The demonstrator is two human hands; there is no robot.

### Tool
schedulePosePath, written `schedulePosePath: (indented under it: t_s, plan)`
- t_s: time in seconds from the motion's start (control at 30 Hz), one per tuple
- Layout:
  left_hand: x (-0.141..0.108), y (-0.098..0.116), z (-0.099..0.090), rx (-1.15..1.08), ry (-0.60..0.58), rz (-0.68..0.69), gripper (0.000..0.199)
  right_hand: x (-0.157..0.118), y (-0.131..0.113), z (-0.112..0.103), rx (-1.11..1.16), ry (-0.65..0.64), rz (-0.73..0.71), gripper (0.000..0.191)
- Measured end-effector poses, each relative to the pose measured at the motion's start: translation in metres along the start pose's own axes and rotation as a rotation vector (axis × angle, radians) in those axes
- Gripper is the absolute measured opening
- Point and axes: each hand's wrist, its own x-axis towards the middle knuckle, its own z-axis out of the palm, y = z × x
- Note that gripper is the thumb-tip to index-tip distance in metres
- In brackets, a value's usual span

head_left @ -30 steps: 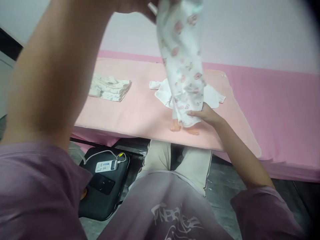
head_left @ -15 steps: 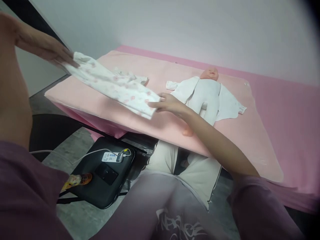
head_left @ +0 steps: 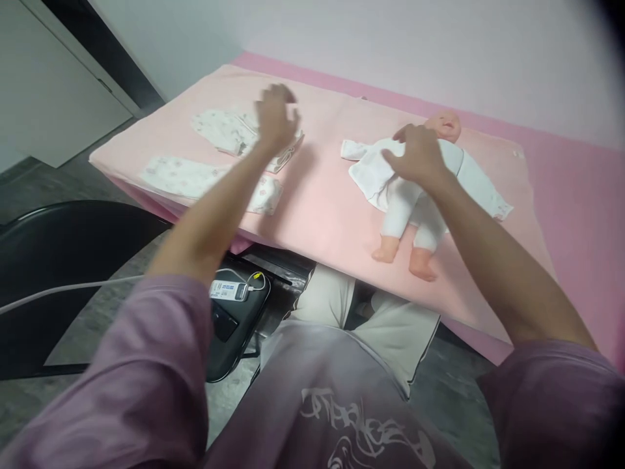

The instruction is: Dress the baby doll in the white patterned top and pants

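Note:
A baby doll [head_left: 448, 125] lies on its back on the pink-covered table [head_left: 319, 208], its head toward the wall. White leggings cover its legs, and a white long-sleeved top [head_left: 374, 166] is spread out beneath it. My right hand [head_left: 417, 153] is over the doll's chest with thumb and fingers apart; whether it touches the doll I cannot tell. Above the table's left half, my left hand [head_left: 277, 120] hangs with parted, slightly blurred fingers and nothing in them. Flower-printed baby pants [head_left: 183, 177] lie near the front edge, below another printed baby garment [head_left: 219, 130].
A black stool [head_left: 234, 348] in front of the table carries a phone [head_left: 223, 322] and a white device [head_left: 228, 290] with a cable. A black chair [head_left: 73, 228] stands at the left. The wall runs along the table's far side.
Both hands have let go of the flower-printed pants, which now lie on the table. My left hand has moved right, and my right hand has moved to the doll.

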Motion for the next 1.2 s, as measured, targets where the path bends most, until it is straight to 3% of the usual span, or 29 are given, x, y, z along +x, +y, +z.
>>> schedulePosePath:
  t_s: [0.07,0.17,0.23,0.3,0.47,0.63,0.83,1.0,1.1,1.2]
  plan:
    - [-0.009,0.037,0.054,0.052,-0.192,0.110,0.027,0.003,0.032,-0.013,-0.123,-0.037,0.114,0.057]
    - [-0.035,0.103,0.131,0.055,-0.324,0.181,0.041,0.006,0.066,-0.021,-0.193,-0.143,0.098,0.070]
    - [-0.052,0.136,0.167,0.078,-0.347,0.164,0.051,0.008,0.079,-0.022,-0.174,-0.178,0.045,0.072]
    - [-0.065,0.150,0.187,0.124,-0.356,0.140,0.058,0.010,0.086,-0.020,-0.147,-0.188,0.021,0.069]
    - [-0.077,0.134,0.205,0.207,-0.320,0.152,0.053,0.026,0.092,-0.010,-0.102,-0.188,-0.028,0.055]
    - [-0.075,0.123,0.217,0.227,-0.263,0.103,0.050,0.069,0.099,0.007,-0.112,-0.269,-0.007,0.043]
    - [-0.073,0.119,0.223,0.192,-0.250,0.086,0.055,0.105,0.090,0.032,-0.170,-0.309,0.055,0.063]
    - [-0.071,0.117,0.221,0.136,-0.291,0.043,0.058,0.092,0.079,0.039,-0.134,-0.185,0.129,0.057]
    - [-0.068,0.117,0.220,0.089,-0.325,0.036,0.057,0.075,0.081,0.034,-0.074,-0.072,0.143,0.067]
    - [-0.065,0.113,0.220,0.044,-0.305,0.022,0.053,0.060,0.088,0.024,-0.028,0.004,0.140,0.061]
